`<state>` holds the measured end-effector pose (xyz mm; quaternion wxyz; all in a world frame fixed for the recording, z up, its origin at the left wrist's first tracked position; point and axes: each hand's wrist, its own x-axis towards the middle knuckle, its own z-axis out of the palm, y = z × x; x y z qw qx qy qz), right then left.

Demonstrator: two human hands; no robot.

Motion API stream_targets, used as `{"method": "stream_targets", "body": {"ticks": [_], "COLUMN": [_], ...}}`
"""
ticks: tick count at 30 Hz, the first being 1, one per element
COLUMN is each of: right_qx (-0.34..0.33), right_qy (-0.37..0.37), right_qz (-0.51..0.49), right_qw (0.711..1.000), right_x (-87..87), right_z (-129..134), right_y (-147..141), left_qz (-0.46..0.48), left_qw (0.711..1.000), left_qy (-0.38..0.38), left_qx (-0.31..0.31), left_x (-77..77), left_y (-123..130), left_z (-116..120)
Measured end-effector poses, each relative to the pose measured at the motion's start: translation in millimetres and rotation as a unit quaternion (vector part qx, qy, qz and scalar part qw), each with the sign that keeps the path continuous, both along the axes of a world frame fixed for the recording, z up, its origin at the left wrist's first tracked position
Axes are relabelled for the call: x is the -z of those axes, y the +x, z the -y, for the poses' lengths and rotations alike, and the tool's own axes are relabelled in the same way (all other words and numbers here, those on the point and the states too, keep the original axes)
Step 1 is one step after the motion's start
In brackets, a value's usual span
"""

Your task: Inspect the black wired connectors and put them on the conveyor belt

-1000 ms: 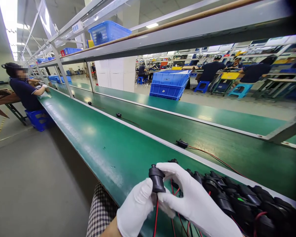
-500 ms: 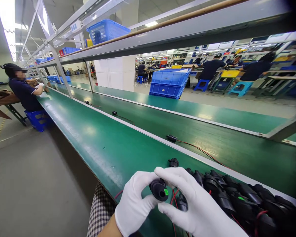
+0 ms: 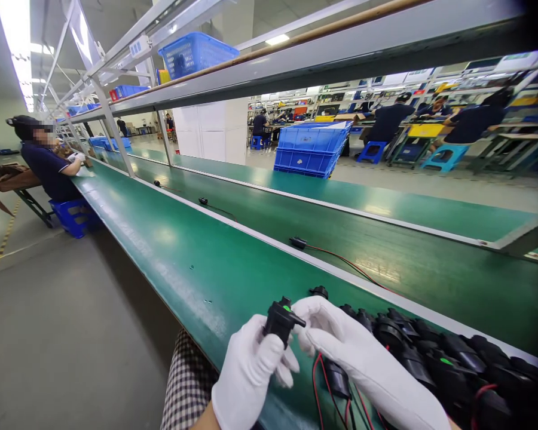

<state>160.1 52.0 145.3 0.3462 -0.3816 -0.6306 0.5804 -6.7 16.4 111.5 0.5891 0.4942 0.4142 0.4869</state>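
My left hand (image 3: 253,364), in a white glove, grips a small black pump-like part (image 3: 280,322) with a green mark and a nozzle pointing right. My right hand (image 3: 341,334), also gloved, is just right of the part, its fingers curled close to the nozzle; whether they pinch anything is hidden. Below my right hand lies another black part (image 3: 338,380) with red and black wires. Many similar black parts are heaped (image 3: 448,370) on the green bench (image 3: 161,239) at the right. One more black part (image 3: 319,292) sits behind my right hand.
Black parts with wires (image 3: 298,242) lie spaced along the belt (image 3: 260,221) beyond a pale rail (image 3: 233,224). Blue crates (image 3: 309,149) stand farther back. A person (image 3: 49,158) sits at the bench's far left. A shelf with a blue basket (image 3: 197,55) runs overhead.
The held part has turned from end-on to side-on, nozzle now to the right. My right hand has drawn back slightly from it. Parts on the belt have shifted left.
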Motion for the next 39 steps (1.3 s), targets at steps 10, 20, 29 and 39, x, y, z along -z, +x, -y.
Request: {"method": "stream_targets", "body": {"ticks": [10, 20, 29, 39], "right_qx": [-0.073, 0.209, 0.368, 0.183], "right_qy": [-0.022, 0.195, 0.218, -0.029], "right_qz": [-0.015, 0.239, 0.653, 0.739], "right_qw": [0.997, 0.928, 0.625, 0.647], "right_x": [3.6, -33.3, -66.4, 23.4], "right_z": [-6, -19, -128, -153], "right_y": [-1, 32, 199, 218], "left_qz": [0.481, 0.057, -0.255, -0.286], "left_qw": [0.799, 0.997, 0.959, 0.949], "left_qy": [-0.255, -0.045, 0.054, 0.073], "left_qx": [0.255, -0.005, -0.111, -0.107], "left_x": [5.2, 47.0, 107.8, 108.5], "left_y": [13, 11, -11, -11], "left_z": [1, -15, -33, -34]}}
